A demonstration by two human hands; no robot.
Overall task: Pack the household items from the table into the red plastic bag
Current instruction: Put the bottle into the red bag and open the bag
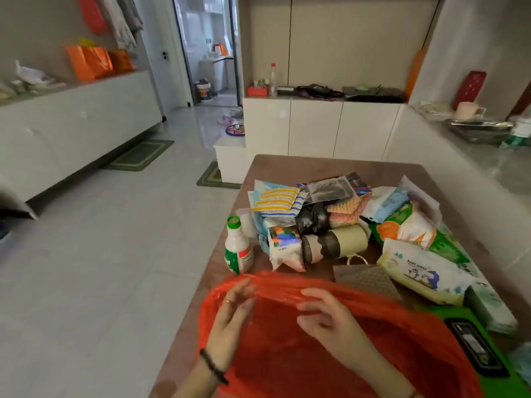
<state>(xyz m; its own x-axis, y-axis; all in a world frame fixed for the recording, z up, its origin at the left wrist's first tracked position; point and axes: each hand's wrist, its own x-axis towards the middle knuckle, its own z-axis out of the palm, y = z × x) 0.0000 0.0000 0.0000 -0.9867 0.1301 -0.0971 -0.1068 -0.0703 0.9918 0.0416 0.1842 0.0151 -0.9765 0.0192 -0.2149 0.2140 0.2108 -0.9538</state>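
Observation:
The red plastic bag (359, 334) lies spread over the near end of the brown table (301, 165). My left hand (230, 317) pinches its top edge at the left. My right hand (324, 314) rests on the bag's rim with fingers curled into the plastic. Beyond the bag lies a pile of household items: a white bottle with a green cap (238, 245), a tape roll (334, 243), a black bag roll (311, 218), striped cloths (275, 200), a baby wipes pack (422, 271) and a green-orange packet (408, 228).
A green box (477, 349) sits at the table's right near corner, partly under the bag. White cabinets stand behind and to the right of the table. Tiled floor with green mats (140, 155) lies left of the table.

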